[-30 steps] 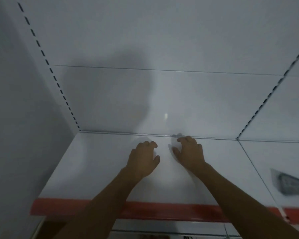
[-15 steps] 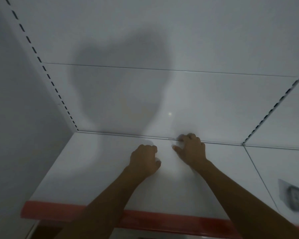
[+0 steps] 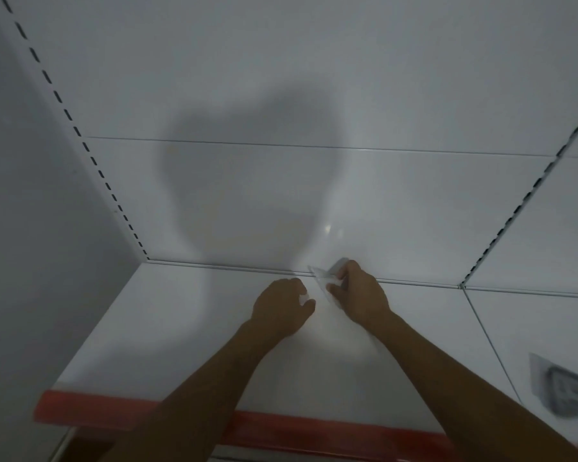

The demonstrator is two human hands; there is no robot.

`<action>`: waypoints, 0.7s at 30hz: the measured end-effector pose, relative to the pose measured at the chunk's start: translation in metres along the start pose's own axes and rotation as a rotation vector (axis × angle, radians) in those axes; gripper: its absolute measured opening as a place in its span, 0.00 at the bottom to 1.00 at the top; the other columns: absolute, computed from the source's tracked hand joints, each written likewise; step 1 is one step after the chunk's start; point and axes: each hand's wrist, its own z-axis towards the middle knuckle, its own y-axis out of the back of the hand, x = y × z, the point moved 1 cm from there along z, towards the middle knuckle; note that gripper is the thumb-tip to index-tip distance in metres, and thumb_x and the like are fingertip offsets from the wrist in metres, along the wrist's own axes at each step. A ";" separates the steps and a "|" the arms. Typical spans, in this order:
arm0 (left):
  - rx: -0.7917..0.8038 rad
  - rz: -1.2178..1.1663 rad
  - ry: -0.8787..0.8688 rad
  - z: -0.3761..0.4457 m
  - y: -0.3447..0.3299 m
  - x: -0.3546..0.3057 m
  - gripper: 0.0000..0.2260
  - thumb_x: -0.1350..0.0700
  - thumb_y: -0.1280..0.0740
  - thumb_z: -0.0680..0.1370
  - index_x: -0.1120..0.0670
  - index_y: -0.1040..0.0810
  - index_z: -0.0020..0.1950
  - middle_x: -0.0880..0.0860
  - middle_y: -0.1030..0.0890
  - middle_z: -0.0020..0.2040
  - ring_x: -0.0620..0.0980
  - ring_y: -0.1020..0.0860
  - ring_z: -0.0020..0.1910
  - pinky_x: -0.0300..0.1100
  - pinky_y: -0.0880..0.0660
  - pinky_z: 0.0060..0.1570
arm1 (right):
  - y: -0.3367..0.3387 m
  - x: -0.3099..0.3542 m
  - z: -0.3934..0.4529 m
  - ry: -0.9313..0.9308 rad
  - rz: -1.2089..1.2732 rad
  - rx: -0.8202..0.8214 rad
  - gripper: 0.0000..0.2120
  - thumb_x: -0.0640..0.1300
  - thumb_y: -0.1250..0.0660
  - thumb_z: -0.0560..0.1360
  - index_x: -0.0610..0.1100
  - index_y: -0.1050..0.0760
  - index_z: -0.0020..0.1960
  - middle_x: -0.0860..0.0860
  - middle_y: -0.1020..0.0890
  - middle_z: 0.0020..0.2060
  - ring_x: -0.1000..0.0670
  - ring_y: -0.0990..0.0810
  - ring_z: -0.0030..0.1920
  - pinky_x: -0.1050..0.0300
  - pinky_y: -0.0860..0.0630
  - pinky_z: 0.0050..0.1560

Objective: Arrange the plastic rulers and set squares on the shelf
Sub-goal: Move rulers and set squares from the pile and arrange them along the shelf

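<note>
Both hands worked close together at the back of the shelf [image 3: 187, 328], just in front of the seam where it met the back panel [image 3: 397, 201]. The right hand [image 3: 359, 291] had its fingers curled round a clear plastic piece [image 3: 321, 278], most likely a set square or ruler, whose pale edge and corner stuck out to the left of the knuckles, tilted up off the shelf and touching or nearly touching the back panel. The left hand [image 3: 281, 306] was curled too, with a small pale bit of plastic showing by its thumb; whether that was the same piece or a second one could not be told, since the plastic was transparent and the light dim.

The step in hand looked like setting this piece in place at the rear of the shelf. The next move would call for laying or leaning it squarely along the back seam and letting go without it sliding, as clear plastic on a smooth white shelf would probably slip easily.

Further out, the shelf was white with a red front strip [image 3: 114, 408]. A slotted upright [image 3: 90, 155] ran up the left corner and another slotted upright [image 3: 521, 208] on the right divided off the neighbouring bay, where a grey packaged item [image 3: 561, 391] lay near the front, too blurred to name. A broad shadow [image 3: 247, 168] fell on the back panel.
</note>
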 end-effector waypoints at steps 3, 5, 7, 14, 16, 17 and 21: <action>0.047 -0.038 -0.012 0.001 -0.007 -0.019 0.17 0.44 0.35 0.77 0.52 0.24 0.61 0.50 0.22 0.58 0.49 0.25 0.59 0.43 0.28 0.60 | 0.013 -0.001 -0.003 -0.008 0.068 0.004 0.09 0.49 0.39 0.79 0.44 0.35 0.47 0.54 0.28 0.36 0.52 0.28 0.36 0.57 0.33 0.37; 0.059 -0.049 -0.015 0.002 -0.011 -0.034 0.18 0.44 0.36 0.78 0.53 0.25 0.63 0.50 0.22 0.60 0.49 0.25 0.59 0.43 0.29 0.60 | 0.022 -0.007 -0.006 -0.055 0.161 0.005 0.10 0.50 0.42 0.81 0.44 0.33 0.48 0.54 0.27 0.36 0.51 0.26 0.38 0.55 0.29 0.38; 0.065 -0.053 -0.032 0.003 -0.017 -0.050 0.20 0.43 0.37 0.79 0.53 0.25 0.65 0.51 0.22 0.61 0.49 0.25 0.60 0.42 0.29 0.61 | 0.032 -0.016 -0.012 -0.105 0.291 -0.015 0.09 0.48 0.42 0.81 0.43 0.30 0.47 0.52 0.25 0.37 0.50 0.24 0.40 0.50 0.25 0.44; 0.062 -0.340 -0.144 -0.004 -0.044 -0.124 0.22 0.42 0.31 0.74 0.52 0.25 0.63 0.49 0.18 0.52 0.46 0.20 0.50 0.44 0.23 0.54 | 0.082 -0.056 -0.052 -0.260 0.652 -0.219 0.08 0.45 0.36 0.78 0.42 0.24 0.44 0.53 0.22 0.37 0.56 0.25 0.36 0.66 0.31 0.34; 0.093 -0.371 -0.195 -0.007 -0.051 -0.147 0.26 0.41 0.28 0.72 0.50 0.28 0.65 0.47 0.19 0.50 0.46 0.20 0.49 0.47 0.22 0.51 | 0.096 -0.070 -0.067 -0.293 0.659 -0.267 0.09 0.46 0.34 0.77 0.43 0.24 0.40 0.52 0.21 0.34 0.56 0.25 0.33 0.65 0.30 0.34; 0.102 -0.361 -0.241 -0.008 -0.054 -0.159 0.26 0.42 0.28 0.72 0.50 0.29 0.65 0.46 0.19 0.48 0.46 0.20 0.47 0.47 0.22 0.49 | 0.105 -0.076 -0.076 -0.317 0.631 -0.286 0.10 0.47 0.33 0.77 0.44 0.25 0.38 0.52 0.22 0.32 0.56 0.25 0.31 0.64 0.30 0.33; 0.110 -0.318 -0.450 -0.008 -0.066 -0.206 0.19 0.53 0.31 0.77 0.54 0.28 0.66 0.50 0.19 0.42 0.48 0.20 0.45 0.45 0.23 0.49 | 0.142 -0.097 -0.121 -0.429 0.525 -0.377 0.16 0.53 0.37 0.78 0.45 0.22 0.38 0.53 0.19 0.32 0.57 0.24 0.31 0.61 0.28 0.36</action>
